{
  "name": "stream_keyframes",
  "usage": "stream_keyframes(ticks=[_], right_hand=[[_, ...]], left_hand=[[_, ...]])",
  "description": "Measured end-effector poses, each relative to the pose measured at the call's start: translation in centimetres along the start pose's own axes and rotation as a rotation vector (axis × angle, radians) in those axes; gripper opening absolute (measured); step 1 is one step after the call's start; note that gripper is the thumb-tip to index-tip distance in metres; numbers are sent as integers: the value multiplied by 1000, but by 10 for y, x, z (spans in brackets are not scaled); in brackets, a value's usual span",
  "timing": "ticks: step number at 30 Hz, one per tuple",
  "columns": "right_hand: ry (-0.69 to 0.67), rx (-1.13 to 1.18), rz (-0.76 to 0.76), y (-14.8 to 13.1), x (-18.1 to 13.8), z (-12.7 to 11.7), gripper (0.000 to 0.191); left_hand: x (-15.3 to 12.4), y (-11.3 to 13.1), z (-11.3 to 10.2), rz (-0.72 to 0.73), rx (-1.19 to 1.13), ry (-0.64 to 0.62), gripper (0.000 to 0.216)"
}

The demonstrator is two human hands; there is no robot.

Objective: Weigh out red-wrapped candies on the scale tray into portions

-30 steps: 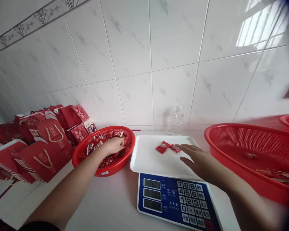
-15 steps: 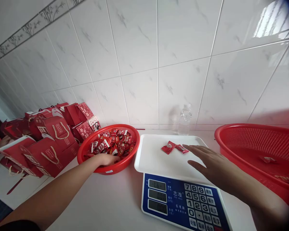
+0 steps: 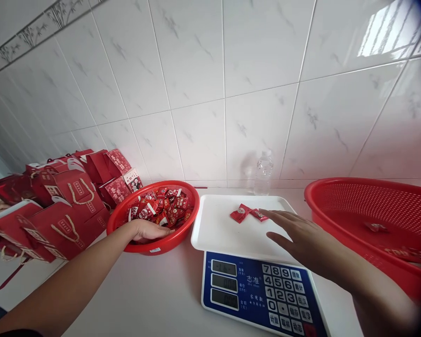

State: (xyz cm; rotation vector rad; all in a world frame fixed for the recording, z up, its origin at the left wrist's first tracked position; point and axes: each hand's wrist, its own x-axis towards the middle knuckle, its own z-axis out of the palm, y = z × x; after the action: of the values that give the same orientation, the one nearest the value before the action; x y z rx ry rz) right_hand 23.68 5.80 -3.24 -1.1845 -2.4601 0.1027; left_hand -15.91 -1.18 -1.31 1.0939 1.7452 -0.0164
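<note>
Head view showed our left hand (image 3: pixel 148 230) curled into the candies (image 3: pixel 161 210) at the small basket's (image 3: pixel 126 243) near rim, grip unclear; our right hand (image 3: pixel 301 234) hovered flat, fingers spread, over the scale tray (image 3: pixel 217 229). Only two candies (image 3: pixel 248 213) lay weighed near its far edge.

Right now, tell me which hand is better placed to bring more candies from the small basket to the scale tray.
Left. The left hand already rests at the near rim of the small basket, beside the candies. The right hand hovers open over the scale tray, farther away.
</note>
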Motion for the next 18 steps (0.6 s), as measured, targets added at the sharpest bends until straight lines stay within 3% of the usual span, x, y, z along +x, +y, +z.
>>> stream_keyframes(ticks=[11,18], right_hand=[[-79,54,23,-5,-2,-7,53],[-102,66,19,-7,-3,-8,54]], left_hand=[[0,-3,-1,121,-67,112,37],[-7,4,-6,274,-134,258,54]])
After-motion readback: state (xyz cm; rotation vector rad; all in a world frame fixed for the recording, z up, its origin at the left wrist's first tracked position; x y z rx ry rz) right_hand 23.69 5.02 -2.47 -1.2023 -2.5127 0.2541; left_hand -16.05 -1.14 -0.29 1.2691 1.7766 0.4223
